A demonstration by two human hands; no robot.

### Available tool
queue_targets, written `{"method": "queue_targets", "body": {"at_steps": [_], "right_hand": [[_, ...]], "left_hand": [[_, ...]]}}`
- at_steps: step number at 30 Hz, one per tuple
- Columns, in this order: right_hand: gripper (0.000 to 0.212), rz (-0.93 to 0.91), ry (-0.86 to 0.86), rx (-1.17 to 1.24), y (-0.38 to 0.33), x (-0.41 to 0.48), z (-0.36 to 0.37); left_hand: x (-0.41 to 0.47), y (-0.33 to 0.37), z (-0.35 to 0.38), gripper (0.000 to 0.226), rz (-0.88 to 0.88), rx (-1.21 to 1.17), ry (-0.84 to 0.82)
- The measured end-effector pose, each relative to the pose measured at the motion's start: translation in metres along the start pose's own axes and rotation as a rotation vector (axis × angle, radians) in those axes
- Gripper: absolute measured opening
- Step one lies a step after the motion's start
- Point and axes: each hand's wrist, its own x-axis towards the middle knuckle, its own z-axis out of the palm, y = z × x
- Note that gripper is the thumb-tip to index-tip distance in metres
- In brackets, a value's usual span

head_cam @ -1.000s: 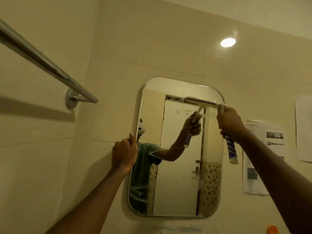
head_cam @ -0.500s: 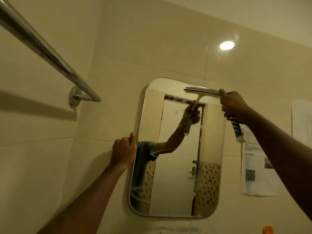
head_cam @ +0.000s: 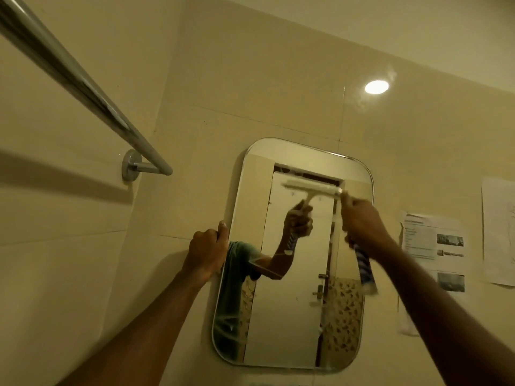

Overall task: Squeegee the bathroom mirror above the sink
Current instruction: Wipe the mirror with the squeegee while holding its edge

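1. Head view: the mirror [head_cam: 295, 316] is mounted on the tiled wall. Its left edge is gripped by the left hand [head_cam: 207, 252], fingers curled round the rim (probably to steady it against the blade's push).
2. The squeegee [head_cam: 312, 187] is clasped by its striped handle in the right hand [head_cam: 362, 224], its blade laid level across the upper glass, ready for a downward pull.
3. Streaks are seen at the lower left, so that part is judged undone.

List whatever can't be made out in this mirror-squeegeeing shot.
- Squeegee blade, head view: motion blur; contact with the mirror unclear.
- Handle: middle hidden inside the right hand.
- Sink: not in frame.
- Wall notice: print too small.
- Second sheet: cut off by right edge.
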Motion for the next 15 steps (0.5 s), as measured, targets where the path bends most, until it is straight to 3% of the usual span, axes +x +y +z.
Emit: {"method": "queue_targets", "body": {"at_steps": [6, 15], "right_hand": [[0.024, -0.067, 0.063, -0.020, -0.062, 0.072, 0.007], [0.048, -0.054, 0.103, 0.065, 0.010, -0.018, 0.076]], "left_hand": [[0.005, -0.003, 0.001, 0.060, -0.024, 0.014, -0.003], [0.006, -0.007, -0.006, 0.057, -0.049, -0.131, -0.095]]}}
